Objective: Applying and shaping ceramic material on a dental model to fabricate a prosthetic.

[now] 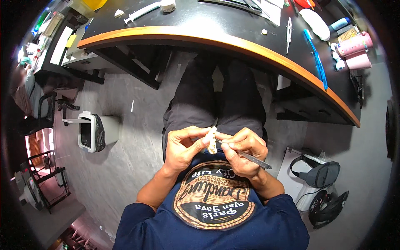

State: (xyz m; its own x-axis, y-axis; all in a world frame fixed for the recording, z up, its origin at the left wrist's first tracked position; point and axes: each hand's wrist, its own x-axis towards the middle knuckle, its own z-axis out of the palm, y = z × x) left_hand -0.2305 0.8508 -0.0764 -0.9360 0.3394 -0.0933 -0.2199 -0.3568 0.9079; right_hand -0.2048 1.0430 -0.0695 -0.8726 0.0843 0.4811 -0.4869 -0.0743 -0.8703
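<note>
Over my lap, my left hand (183, 150) pinches a small cream-coloured piece with a bumpy, curved edge (212, 141), like a dental cast. Thumb and fingers press on its left side. My right hand (246, 152) grips a slim metal carving tool (256, 160) like a pen, its handle slanting down to the right. The tool's tip reaches the right side of the cream piece; fingers partly hide where they meet. Both hands are close together, in front of my dark blue shirt.
Ahead stands a black desk with an orange-brown edge (175, 31). On it lie a white syringe (141, 12), a round jar (168, 5), metal tweezers (288, 35) and a long blue tool (318, 62). A bin (110, 131) stands left; a bag (323, 174) and helmet (327, 208) lie right.
</note>
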